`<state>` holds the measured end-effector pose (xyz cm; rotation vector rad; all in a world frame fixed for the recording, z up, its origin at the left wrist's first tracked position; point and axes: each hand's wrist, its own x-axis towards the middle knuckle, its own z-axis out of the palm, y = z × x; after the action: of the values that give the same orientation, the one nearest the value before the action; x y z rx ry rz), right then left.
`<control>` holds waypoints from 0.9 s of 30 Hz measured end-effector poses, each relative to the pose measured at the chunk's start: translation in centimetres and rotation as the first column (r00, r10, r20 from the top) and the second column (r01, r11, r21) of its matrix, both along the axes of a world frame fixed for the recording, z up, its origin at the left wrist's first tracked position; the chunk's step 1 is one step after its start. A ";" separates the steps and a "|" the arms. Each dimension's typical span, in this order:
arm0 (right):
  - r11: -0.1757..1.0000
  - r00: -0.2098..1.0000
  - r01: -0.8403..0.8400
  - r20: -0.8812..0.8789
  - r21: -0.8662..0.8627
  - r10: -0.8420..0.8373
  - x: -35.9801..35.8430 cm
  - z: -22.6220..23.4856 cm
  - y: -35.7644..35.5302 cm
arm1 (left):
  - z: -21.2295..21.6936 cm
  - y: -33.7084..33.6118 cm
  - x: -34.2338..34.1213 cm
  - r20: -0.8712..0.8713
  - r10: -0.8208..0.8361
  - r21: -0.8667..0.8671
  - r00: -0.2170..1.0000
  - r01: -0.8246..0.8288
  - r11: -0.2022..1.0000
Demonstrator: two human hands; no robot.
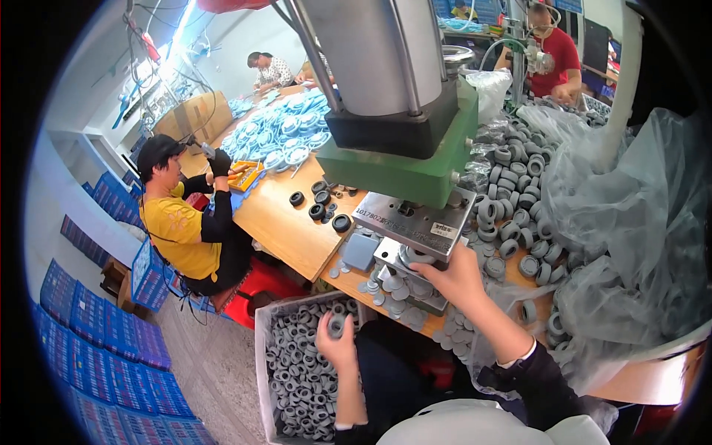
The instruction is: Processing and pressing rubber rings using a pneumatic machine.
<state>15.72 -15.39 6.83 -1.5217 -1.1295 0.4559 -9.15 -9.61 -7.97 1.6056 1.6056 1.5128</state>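
The press (400, 96) is standing at the desk (285, 222) edge, its die within arm's reach. The loose ring heap (519, 200) is lying at two o'clock of the right hand (452, 276), which is closing its fingers on a ring at the die. At seven o'clock, over the bin (297, 371), the left hand (335, 343) is pinching a grey ring (337, 324).

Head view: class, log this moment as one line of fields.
left hand: holds grey ring above bin of rings | right hand: at press fixture | loose rings: piled on bench
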 end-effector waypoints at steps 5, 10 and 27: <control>0.988 0.998 -0.012 0.068 0.152 0.002 0.7 -0.3 1.2 | -8.8 -3.6 -11.8 -0.492 0.236 -0.308 0.838 -0.421 0.853; 0.987 0.999 -0.036 0.008 0.158 0.035 0.6 -0.6 1.8 | -11.0 -2.7 -14.5 -0.491 0.229 -0.275 0.841 -0.399 0.875; 0.984 0.995 -0.101 -0.011 0.146 0.104 1.0 2.1 -2.2 | 4.6 8.0 11.6 -0.425 -0.405 0.339 0.810 0.557 0.758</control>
<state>16.68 -17.58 8.98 -1.3350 -1.2039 0.4467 2.48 -1.59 -3.36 2.4151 0.8562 1.4316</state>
